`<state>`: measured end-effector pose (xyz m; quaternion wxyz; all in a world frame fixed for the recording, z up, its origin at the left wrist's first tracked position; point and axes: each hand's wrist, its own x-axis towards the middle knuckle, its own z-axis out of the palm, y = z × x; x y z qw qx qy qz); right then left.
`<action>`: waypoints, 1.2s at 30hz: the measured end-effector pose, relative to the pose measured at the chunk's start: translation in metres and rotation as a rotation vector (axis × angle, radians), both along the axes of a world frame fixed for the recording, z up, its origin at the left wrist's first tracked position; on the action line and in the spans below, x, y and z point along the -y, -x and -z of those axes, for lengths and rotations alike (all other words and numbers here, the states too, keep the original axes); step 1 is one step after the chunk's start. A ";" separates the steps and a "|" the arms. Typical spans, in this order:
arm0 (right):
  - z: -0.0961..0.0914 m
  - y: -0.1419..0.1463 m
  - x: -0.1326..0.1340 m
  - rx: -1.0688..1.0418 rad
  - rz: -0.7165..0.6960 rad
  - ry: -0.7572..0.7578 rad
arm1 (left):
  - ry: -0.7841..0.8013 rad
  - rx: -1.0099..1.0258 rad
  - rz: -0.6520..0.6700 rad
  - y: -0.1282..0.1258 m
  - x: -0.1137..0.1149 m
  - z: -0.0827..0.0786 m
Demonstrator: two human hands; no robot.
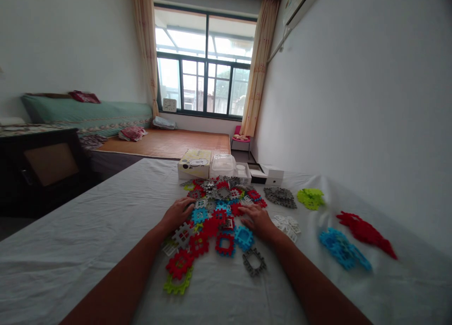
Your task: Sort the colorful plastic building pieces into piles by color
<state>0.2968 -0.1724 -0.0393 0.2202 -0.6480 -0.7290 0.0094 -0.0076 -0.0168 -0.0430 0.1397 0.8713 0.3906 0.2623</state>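
A heap of interlocking plastic building tiles with toothed edges lies in the middle of the cloth, in red, blue, grey, white and lime. My left hand (179, 213) rests at the heap's left edge, fingers stretched toward a blue tile (199, 215). Over on the right side, my right hand (260, 220) has its fingers apart, and the fingertips touch or lie just beside a red tile (236, 209). Below that hand are another blue tile (244, 237) and a grey tile frame (259, 254). Nearest me, a lime tile (173, 287) lies partly under a red one (179, 264).
Sorted by colour at the right are grey (280, 196), lime (310, 198), white (287, 226), blue (342, 249) and red piles (367, 233). Behind the heap stand a yellow-and-white box (195, 165), a clear plastic container (223, 165) and small boxes (273, 175). A wall borders the right.
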 end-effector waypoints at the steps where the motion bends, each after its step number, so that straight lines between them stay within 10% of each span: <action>1: 0.000 0.000 0.001 -0.026 -0.025 0.001 | 0.001 0.001 -0.001 0.000 0.000 0.000; 10: -0.006 -0.017 0.004 -0.235 -0.064 -0.011 | -0.004 0.006 0.002 -0.001 0.001 0.000; 36: -0.026 -0.009 0.010 0.387 0.124 0.085 | -0.024 0.036 0.008 0.000 -0.002 0.004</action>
